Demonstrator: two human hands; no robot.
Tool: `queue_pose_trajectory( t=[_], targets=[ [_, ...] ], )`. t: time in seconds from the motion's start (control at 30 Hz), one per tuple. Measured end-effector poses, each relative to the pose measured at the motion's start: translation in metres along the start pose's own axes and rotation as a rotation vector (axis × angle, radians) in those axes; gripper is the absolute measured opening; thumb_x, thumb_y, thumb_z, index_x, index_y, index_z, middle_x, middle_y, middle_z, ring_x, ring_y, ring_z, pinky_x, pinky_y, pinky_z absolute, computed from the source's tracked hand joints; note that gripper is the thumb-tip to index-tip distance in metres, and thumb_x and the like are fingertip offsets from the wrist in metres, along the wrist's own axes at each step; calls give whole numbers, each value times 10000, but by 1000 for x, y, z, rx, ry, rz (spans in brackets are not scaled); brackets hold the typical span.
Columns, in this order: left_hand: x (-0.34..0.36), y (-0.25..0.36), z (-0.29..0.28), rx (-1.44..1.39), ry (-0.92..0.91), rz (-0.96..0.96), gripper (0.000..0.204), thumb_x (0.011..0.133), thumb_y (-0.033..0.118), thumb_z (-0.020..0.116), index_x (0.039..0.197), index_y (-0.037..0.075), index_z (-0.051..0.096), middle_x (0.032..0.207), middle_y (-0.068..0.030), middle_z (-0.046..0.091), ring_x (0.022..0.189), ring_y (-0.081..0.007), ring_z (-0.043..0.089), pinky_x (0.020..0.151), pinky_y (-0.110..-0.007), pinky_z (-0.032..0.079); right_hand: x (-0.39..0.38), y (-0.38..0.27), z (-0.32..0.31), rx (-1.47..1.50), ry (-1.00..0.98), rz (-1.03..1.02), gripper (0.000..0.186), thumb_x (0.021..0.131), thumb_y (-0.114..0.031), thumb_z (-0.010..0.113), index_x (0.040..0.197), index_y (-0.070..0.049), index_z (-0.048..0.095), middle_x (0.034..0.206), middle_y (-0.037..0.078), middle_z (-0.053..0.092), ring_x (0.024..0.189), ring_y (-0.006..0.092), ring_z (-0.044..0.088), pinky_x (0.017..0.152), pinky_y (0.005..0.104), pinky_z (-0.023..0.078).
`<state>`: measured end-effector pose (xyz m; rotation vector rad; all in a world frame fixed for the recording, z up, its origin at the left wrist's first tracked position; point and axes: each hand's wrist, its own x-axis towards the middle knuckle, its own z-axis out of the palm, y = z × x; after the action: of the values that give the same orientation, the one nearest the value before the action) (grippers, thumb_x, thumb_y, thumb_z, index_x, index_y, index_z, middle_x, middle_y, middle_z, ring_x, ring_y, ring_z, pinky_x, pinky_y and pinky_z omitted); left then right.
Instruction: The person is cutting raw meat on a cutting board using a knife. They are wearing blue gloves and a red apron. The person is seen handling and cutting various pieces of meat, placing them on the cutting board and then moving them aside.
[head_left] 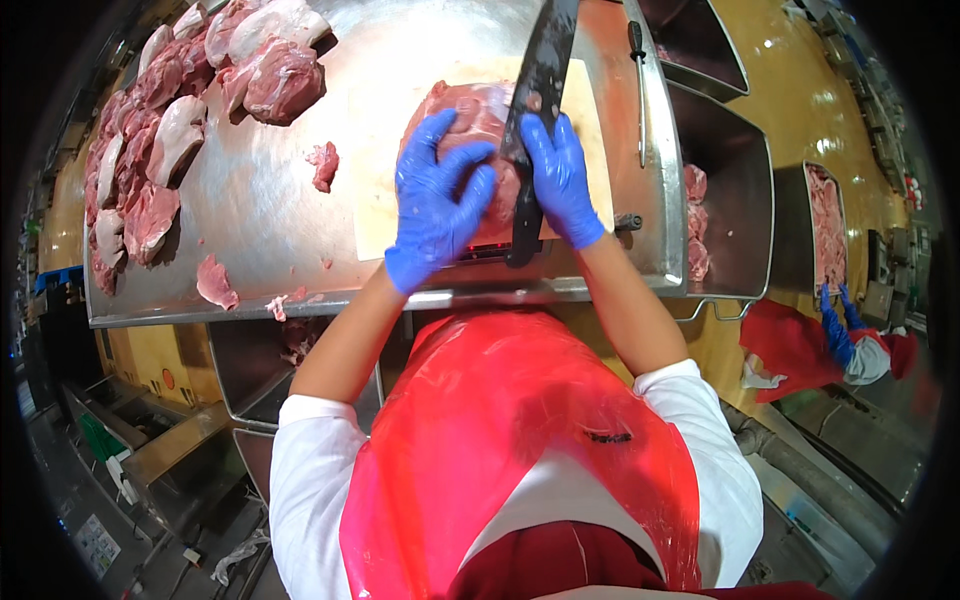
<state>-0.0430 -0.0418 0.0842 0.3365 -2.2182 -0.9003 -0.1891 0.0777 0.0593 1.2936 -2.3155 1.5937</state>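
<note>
A slab of raw meat [462, 108] lies on a pale cutting board [375, 200] in front of me. My left hand [435, 205], in a blue glove, rests on the meat with its fingers spread. My gloved right hand [565, 185] is closed against a large knife [545, 75], at the part where blade meets handle. The dark blade points away from me, passing over the right side of the meat. Its black handle reaches back toward the near edge of the board. Part of the meat is hidden under my left hand and the knife.
Several meat cuts [160, 145] are heaped on the left of the steel table [270, 220], with small scraps [323, 166] nearer. A sharpening rod [640, 95] lies at the right edge. Metal bins [735, 190] stand beyond it. A co-worker in red [790, 345] reaches toward another meat-filled bin.
</note>
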Motion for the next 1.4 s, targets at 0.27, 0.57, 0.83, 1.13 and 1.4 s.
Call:
queue_pose_trajectory(
  t=[0.27,0.57,0.83,1.13,1.4],
  targets=[
    [-53,-37,-8,-68,181,-30,280,838,93,686,1107,57,617,1066,-159,593,1033,-338,555,909,-424,452,30,-14,2,366,-170,336,354,1001,-264,567,1183,38,603,977,111,686,872,161,625,806,312,499],
    [-63,-42,-33,-316,-26,-295,366,884,102,718,1204,26,556,1129,-73,601,1007,-151,591,918,-282,480,16,-33,-34,563,-117,401,254,994,-229,587,1107,-6,628,926,27,655,809,94,567,736,276,476],
    [-65,-28,-127,-375,371,-436,361,962,206,618,1289,62,563,1288,-72,601,1177,-189,582,990,-350,461,-25,-37,-78,456,-16,410,267,989,-242,601,1093,0,640,931,38,661,813,100,576,746,277,479],
    [-4,48,-110,-72,291,134,341,917,185,686,1230,68,616,1289,-103,593,1209,-210,560,1027,-351,442,-43,-21,-105,495,87,523,273,991,-266,577,1140,-40,610,908,1,629,779,73,554,698,244,464],
    [21,36,-57,181,-32,166,450,834,269,755,1210,58,627,1253,-161,568,1178,-313,559,1006,-375,451,-72,2,-98,599,-6,669,342,1023,-276,540,1221,1,566,1119,102,640,912,145,641,794,307,574]
  ],
)
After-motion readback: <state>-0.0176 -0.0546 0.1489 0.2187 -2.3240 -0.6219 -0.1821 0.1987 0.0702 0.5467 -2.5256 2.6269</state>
